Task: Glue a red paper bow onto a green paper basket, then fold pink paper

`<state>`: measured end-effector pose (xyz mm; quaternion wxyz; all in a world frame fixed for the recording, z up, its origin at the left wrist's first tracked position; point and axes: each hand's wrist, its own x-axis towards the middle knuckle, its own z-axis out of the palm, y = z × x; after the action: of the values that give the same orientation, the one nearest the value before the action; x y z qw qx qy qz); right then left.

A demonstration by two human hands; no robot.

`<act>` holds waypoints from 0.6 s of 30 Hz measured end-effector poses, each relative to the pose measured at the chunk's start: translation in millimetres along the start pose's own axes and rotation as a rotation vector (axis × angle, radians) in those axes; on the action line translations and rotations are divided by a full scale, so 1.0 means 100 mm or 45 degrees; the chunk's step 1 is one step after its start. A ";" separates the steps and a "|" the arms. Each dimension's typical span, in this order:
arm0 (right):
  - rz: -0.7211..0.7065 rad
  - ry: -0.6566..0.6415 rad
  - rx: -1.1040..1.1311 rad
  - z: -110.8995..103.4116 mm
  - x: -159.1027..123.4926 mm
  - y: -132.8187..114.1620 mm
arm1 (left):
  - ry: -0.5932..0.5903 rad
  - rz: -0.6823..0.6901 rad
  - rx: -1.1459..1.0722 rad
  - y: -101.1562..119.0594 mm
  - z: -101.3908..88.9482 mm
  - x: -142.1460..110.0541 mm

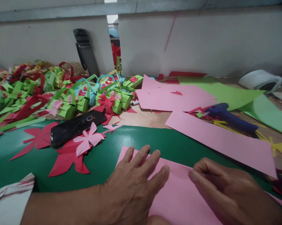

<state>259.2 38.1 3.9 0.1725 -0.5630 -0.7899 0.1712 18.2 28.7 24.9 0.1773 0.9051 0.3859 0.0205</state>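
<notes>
A pink sheet of paper lies on the green mat in front of me. My left hand rests flat on its left part, fingers spread. At the sheet's far edge, the thumb and forefinger of my right hand are pinched on the paper, which bulges slightly between the two hands. Left of the sheet lie a pink paper flower and red paper flowers. A long pink paper strip lies beyond my right hand.
A phone lies on the mat, before a heap of small paper baskets. A dark bottle leans on the back panel. Further right are more pink paper, green sheets, a blue glue gun and a white roll.
</notes>
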 end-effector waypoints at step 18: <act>0.239 -0.109 0.210 -0.34 -0.26 -0.07 | 0.432 0.108 0.380 -0.11 0.50 -0.07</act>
<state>277.5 14.1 34.9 0.1676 -0.6106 -0.7235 0.2751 14.3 15.6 -24.6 -0.0268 0.9203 0.3705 0.1226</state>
